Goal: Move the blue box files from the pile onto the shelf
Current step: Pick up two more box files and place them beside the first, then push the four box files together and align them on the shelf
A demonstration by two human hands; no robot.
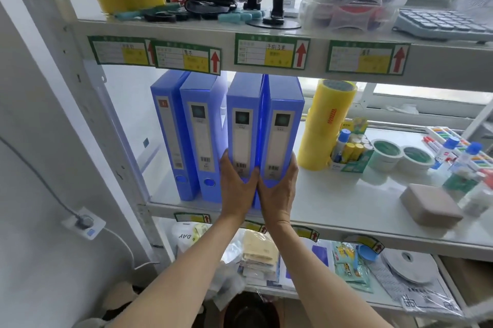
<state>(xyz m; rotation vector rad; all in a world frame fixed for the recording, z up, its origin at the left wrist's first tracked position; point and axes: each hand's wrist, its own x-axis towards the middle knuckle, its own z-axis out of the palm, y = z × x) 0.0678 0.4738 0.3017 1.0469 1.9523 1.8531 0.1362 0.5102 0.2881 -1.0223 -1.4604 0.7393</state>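
Observation:
Several blue box files stand upright on the middle shelf (333, 202) with their spines facing me. Two lean at the left (170, 124) (201, 127). My left hand (236, 186) grips the bottom of the third file (244, 119), thumb across its spine. My right hand (280, 189) holds the bottom of the fourth file (282, 127), fingers around its right side. The two held files touch each other, and my thumbs meet between them. No pile of files is in view.
Just right of the files stands a tall stack of yellow tape rolls (324, 127), then a box of glue sticks (349, 149), two white tape rolls (400, 157) and a brown pad (430, 206). The upper shelf (266, 31) hangs close above the files. A wall socket (84, 222) is at the left.

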